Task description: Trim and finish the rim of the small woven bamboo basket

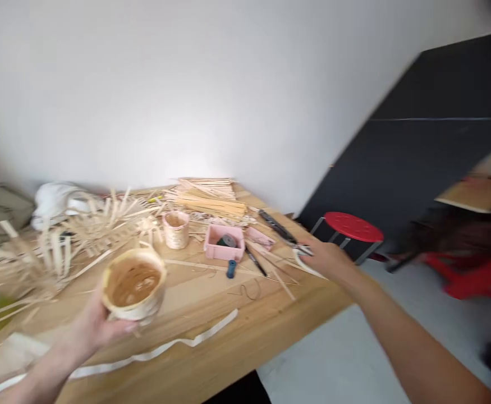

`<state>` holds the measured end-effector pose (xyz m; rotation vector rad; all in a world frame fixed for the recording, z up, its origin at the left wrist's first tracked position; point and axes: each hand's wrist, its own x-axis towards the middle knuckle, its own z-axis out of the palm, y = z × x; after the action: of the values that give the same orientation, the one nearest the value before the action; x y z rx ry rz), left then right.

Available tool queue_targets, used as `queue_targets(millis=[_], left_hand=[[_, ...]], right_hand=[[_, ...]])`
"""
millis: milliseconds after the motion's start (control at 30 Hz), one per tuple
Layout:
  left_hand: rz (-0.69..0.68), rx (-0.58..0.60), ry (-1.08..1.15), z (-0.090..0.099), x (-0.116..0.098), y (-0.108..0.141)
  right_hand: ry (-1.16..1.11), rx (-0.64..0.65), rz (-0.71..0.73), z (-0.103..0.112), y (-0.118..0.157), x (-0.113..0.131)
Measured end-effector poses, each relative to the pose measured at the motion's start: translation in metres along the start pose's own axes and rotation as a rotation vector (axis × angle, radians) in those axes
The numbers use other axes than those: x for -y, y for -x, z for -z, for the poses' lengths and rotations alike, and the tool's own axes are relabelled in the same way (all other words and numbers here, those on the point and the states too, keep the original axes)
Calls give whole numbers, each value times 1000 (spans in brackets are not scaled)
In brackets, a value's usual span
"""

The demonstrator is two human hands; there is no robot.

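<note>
Cup-shaped basket (134, 286), pale outside and brown within, held above the near left part of a wooden surface (178, 303), its mouth facing up and towards the viewer. The person's left hand (89, 331) grips it from the left and below, the thumb under its near side and the fingers wrapped behind.

The right hand (327, 259) reaches to the right edge of the surface, at the metal end of a dark-handled tool (276, 225). Blur hides whether these fingers have closed on it; I cannot tell.

Nearer the far edge stand a smaller cup (176, 231) and, to its right, a pink box (225, 255) with a blue spool (230, 269) just in front. A dark stick-like thing (256, 262) lies between the box and the right hand. Loose pale strips (97, 230) spread over the far left; a stack of flat strips (211, 205) lies by the far edge. A long white strip (156, 354) trails along the near edge.

For good handling, the left hand should probably carry the basket lightly, since squeezing could push its rim out of round. The right fingers would do best to take the tool by a handle, clear of any sharp part, and lift it free of the thin strips beside it.

No brand, label or writing is readable; small marks may be lost in the blur.
</note>
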<state>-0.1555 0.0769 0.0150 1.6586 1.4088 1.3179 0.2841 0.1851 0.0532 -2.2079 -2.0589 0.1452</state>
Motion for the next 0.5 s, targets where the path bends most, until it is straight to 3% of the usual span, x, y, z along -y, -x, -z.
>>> queue_targets(millis=[100, 200, 267, 400, 500], left_hand=[[130, 104, 81, -3, -6, -3], [163, 147, 192, -3, -13, -5], [162, 162, 244, -3, -14, -5], [174, 180, 322, -3, -8, -5], [181, 141, 295, 6, -6, -4]], right_hand=[[-23, 21, -24, 3, -7, 6], [-133, 26, -115, 9, -4, 11], [-197, 0, -93, 9, 2, 15], [-382, -23, 173, 0, 24, 39], [-424, 58, 405, -4, 43, 75]])
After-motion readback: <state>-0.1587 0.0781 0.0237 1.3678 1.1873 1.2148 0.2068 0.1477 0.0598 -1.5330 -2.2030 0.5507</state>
